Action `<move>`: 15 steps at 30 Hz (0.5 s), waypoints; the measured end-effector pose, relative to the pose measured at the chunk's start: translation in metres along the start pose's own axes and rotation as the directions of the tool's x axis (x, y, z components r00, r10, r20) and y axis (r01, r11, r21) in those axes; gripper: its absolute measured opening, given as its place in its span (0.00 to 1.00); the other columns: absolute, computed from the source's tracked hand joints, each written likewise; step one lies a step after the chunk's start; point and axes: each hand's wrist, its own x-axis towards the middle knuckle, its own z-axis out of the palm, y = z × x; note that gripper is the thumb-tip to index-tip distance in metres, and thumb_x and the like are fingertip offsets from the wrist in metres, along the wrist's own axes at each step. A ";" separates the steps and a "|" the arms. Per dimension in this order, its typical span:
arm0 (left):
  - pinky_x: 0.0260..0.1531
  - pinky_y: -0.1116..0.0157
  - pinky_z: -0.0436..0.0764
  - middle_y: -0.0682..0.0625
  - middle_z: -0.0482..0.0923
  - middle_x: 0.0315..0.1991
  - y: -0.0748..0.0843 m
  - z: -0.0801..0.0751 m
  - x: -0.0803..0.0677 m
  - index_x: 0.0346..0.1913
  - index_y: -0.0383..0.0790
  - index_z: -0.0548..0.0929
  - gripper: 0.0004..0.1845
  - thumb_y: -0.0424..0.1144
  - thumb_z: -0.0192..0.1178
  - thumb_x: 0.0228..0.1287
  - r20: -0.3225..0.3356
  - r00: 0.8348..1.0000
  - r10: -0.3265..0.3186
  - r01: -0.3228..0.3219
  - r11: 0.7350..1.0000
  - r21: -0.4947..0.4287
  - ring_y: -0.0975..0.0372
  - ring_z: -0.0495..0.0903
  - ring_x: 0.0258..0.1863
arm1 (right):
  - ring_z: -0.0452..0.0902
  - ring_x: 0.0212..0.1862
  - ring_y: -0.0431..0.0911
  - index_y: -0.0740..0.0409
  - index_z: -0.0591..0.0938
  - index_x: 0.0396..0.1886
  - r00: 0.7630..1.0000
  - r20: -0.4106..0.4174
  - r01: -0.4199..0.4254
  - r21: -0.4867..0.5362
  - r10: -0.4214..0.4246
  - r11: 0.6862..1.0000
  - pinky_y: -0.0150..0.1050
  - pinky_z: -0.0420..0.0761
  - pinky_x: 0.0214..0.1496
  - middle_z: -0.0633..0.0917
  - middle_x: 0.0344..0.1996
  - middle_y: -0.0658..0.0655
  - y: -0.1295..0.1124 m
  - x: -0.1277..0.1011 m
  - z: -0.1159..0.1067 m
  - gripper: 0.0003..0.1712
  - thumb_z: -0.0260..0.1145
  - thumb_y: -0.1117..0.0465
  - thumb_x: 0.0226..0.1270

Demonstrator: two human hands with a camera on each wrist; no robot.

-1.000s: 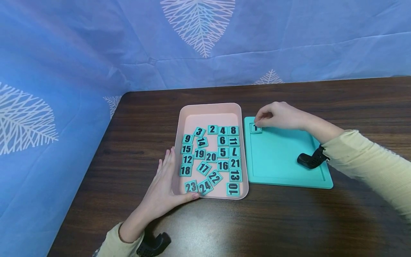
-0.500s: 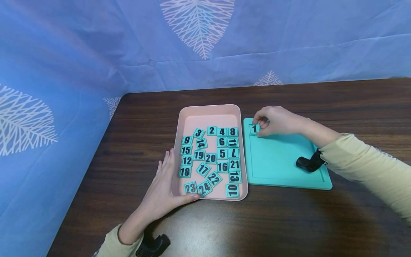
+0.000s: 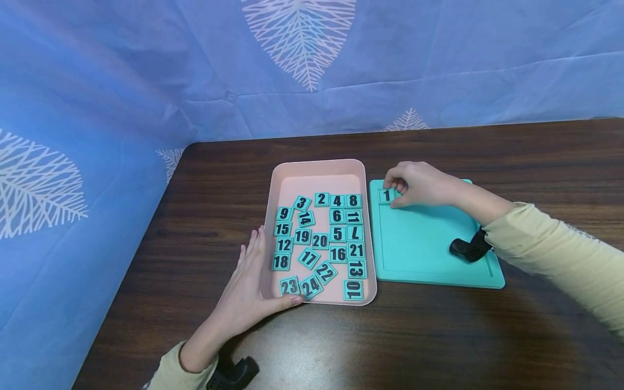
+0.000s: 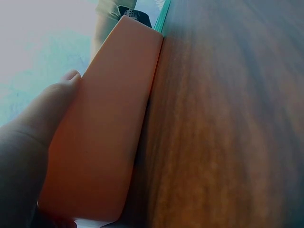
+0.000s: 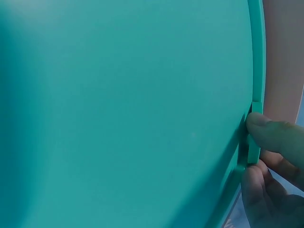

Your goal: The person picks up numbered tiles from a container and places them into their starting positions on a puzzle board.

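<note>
Her right hand (image 3: 420,184) pinches tile 1 (image 3: 387,195) in the board's (image 3: 429,244) far corner; left hand (image 3: 248,281), fingers straight, steadies the pink tray (image 3: 317,168) beside the board.

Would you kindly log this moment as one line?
right hand pinches tile 1 in board corner | left hand steadies tray

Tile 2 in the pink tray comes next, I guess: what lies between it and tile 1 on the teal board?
Head view: tiles 4 and 8, then the tray wall.
</note>
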 end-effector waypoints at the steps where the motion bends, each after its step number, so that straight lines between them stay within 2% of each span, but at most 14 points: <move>1: 0.70 0.48 0.43 0.47 0.36 0.77 0.000 0.000 0.000 0.76 0.45 0.36 0.70 0.72 0.67 0.39 -0.002 1.000 0.003 -0.003 1.000 -0.001 0.56 0.35 0.75 | 0.69 0.32 0.45 0.63 0.81 0.40 1.000 0.000 0.001 0.000 -0.001 1.000 0.41 0.73 0.34 0.75 0.30 0.55 0.000 0.000 0.000 0.17 0.76 0.66 0.50; 15: 0.71 0.49 0.42 0.47 0.35 0.77 0.000 0.000 0.000 0.76 0.44 0.35 0.70 0.72 0.67 0.40 -0.002 1.000 0.008 -0.008 1.000 0.004 0.56 0.35 0.75 | 0.66 0.31 0.45 0.62 0.80 0.38 1.000 -0.010 0.012 0.006 -0.011 1.000 0.40 0.71 0.33 0.73 0.29 0.55 0.002 0.000 0.003 0.18 0.77 0.66 0.48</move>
